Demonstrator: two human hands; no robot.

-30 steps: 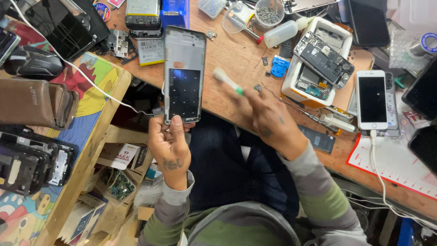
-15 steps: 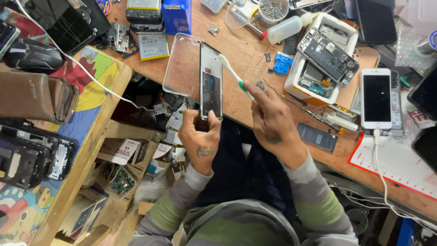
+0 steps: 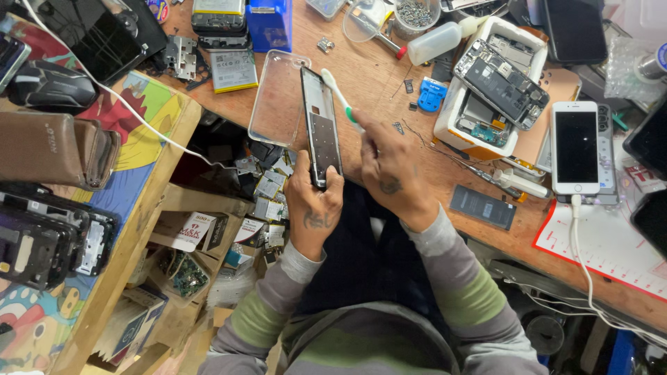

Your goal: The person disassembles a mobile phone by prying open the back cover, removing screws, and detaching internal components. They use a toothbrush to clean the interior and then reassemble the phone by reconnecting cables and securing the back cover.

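Above the surface [image 3: 389,90] edge, the left hand [image 3: 314,201] clamped the phone frame [image 3: 321,128] upright while the right hand [image 3: 390,167] gripped a toothbrush [image 3: 340,101] against it; hard scrubbing could probably twist the frame loose.

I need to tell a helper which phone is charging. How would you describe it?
On the wooden workbench, look right of the white tray of opened phones. The white phone lies face up, dark screen, with a white cable plugged into its bottom end.
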